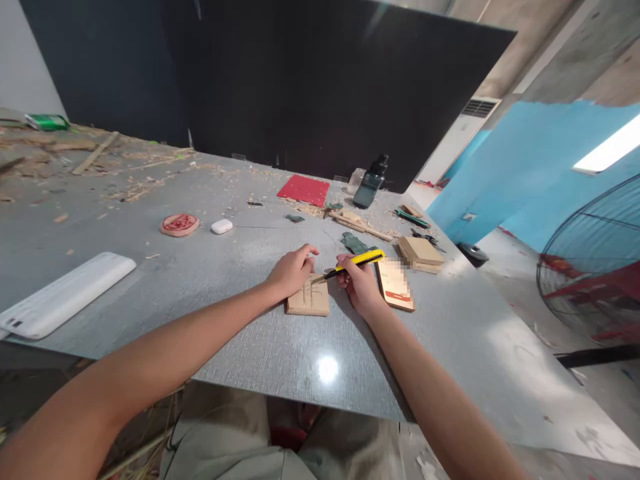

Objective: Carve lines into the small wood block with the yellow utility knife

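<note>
Right hand (357,283) grips a yellow utility knife (356,262), long axis running left-down toward the blade tip, which meets the top edge of a small wood block (309,300); left hand (293,270) lies fingers-down on that block, pinning it to the grey table (200,267), closer to it than the right; just right lies a flat wooden panel (395,285), stacked wood blocks (421,253) behind; no containers near except a dark bottle (371,183) at the far edge

A craft workshop is shown. Wood shavings (135,190) and offcuts (95,153) are scattered over a grey desk (280,353), where small wood blocks (420,253), a carved round piece (179,225) and a yellow knife (357,261) are seen. Bare concrete is seen overhead, and a large floor fan (595,267) is placed beside a blue wall (525,173).
</note>
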`<state>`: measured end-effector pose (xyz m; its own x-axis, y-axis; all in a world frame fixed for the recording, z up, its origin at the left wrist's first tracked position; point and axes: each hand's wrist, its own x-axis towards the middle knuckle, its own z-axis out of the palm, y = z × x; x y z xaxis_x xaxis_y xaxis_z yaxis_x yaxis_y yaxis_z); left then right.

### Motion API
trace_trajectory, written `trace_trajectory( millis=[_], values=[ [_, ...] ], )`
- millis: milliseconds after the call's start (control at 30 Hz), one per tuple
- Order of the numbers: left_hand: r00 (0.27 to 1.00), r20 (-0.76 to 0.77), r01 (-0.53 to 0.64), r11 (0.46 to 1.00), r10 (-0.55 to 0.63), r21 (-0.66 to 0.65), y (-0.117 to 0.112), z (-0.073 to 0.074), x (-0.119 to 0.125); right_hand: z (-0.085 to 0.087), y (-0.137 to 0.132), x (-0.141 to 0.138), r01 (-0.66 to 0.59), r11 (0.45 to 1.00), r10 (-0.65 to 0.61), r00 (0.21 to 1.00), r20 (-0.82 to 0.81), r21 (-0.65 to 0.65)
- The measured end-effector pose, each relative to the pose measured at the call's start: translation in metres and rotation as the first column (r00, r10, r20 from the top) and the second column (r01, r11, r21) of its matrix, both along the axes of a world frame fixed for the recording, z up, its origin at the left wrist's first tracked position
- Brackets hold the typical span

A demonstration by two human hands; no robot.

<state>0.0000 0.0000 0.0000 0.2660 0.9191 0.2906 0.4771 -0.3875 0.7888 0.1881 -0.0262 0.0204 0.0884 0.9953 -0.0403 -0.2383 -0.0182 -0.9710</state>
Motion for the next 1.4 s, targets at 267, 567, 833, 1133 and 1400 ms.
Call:
trace_trajectory(
  millis=[267, 567, 833, 1133, 1400],
  values=[
    [0.999, -0.032, 0.025, 1.000, -0.025, 0.010, -0.0040, 0.0035, 0.0012, 0.0012, 0.0017, 0.0027, -0.053, 0.998, 0.053, 0.998, -0.019, -0.020],
    [0.998, -0.029, 0.057, 0.998, -0.056, 0.009, -0.0043, 0.0044, 0.0002, 0.0052, -0.0015, 0.0053, -0.141, 0.989, 0.141, 0.990, 0.005, -0.053],
    [0.997, -0.037, 0.066, 0.998, -0.066, 0.001, -0.0033, 0.0050, 0.0008, 0.0054, -0.0001, 0.0052, -0.081, 0.996, 0.082, 0.997, 0.014, -0.035],
    [0.996, -0.036, 0.082, 0.997, -0.082, 0.000, -0.0060, 0.0077, 0.0003, 0.0068, -0.0064, 0.0050, -0.167, 0.985, 0.170, 0.983, 0.073, -0.045],
    [0.996, -0.046, 0.075, 0.997, -0.075, -0.002, -0.0057, 0.0085, 0.0011, 0.0028, -0.0003, 0.0067, -0.094, 0.995, 0.096, 0.993, 0.068, -0.032]
  ],
)
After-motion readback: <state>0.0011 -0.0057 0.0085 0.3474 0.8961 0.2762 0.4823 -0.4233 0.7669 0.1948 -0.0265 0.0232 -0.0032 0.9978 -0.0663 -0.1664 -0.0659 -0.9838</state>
